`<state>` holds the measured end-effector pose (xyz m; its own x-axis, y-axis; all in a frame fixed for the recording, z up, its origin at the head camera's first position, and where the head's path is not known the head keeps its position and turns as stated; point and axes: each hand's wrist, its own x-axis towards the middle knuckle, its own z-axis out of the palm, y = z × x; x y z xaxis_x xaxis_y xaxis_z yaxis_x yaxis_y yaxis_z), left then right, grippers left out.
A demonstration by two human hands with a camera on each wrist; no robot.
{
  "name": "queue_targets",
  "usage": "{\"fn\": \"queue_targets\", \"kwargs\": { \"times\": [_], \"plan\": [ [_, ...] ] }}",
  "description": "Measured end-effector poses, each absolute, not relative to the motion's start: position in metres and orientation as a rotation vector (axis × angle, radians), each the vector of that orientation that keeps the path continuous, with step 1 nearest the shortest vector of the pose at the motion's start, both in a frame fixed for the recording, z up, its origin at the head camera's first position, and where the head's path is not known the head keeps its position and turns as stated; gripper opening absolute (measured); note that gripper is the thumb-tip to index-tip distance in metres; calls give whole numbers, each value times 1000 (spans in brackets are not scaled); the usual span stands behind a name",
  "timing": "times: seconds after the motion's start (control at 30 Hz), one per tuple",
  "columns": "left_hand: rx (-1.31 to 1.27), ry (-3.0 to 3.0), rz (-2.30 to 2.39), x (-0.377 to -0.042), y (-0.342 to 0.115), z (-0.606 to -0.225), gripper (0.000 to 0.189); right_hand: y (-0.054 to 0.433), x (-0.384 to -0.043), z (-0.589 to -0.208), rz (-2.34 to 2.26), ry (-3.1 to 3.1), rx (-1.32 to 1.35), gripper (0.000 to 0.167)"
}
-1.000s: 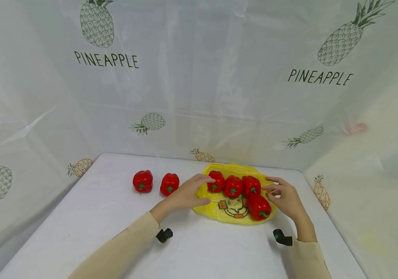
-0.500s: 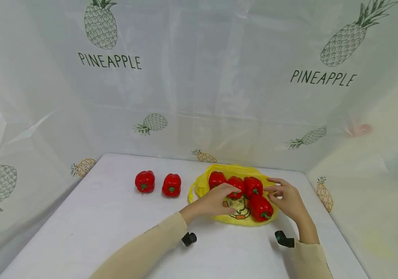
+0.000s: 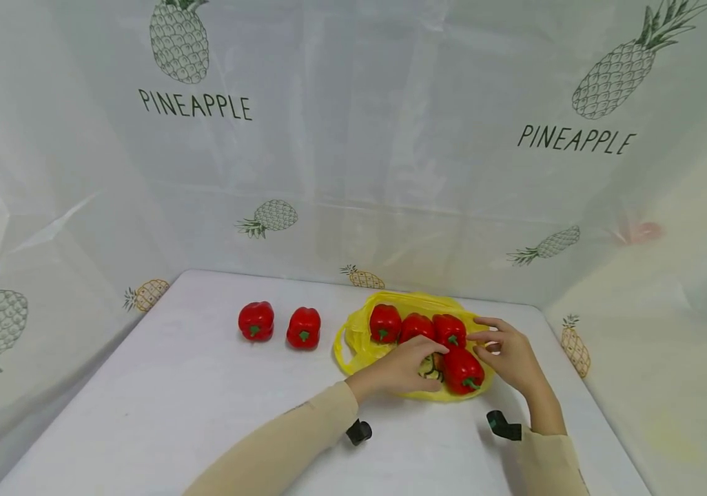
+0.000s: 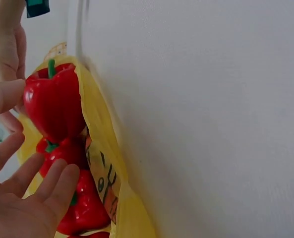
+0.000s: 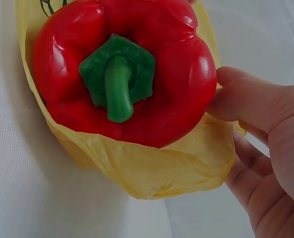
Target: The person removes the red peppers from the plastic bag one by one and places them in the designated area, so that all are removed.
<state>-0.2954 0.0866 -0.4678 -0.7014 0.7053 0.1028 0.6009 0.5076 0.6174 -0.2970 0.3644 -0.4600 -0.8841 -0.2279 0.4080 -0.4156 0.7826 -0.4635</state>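
Rightward across the yellow bag goes the left hand: a second ago it was at the bag's left side, beside the leftmost bagged pepper, which now shows fully. It has come up close to the front pepper and covers part of the cartoon print on the bag. Its fingers are spread and loose, gripping nothing; I cannot tell whether they touch a pepper. Opposite, the right hand stays at the bag's right edge as before, its thumb appearing to touch the front pepper; whether it pinches the bag's rim, I cannot tell. Four red peppers remain in the bag, the other three in a row behind the front one. On the white table, left of the bag, two loose peppers keep their places, apart from each other. The bag's handle loop, previously behind the left hand, is now visible.
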Motion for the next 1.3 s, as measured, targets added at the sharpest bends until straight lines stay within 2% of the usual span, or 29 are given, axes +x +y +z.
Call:
{"fn": "queue_targets", "kwargs": {
  "times": [1.3],
  "plan": [
    [1046,2583,990,-289,106,-471,63,364,-292,-455,857,-2661,503,27]
  ]
}}
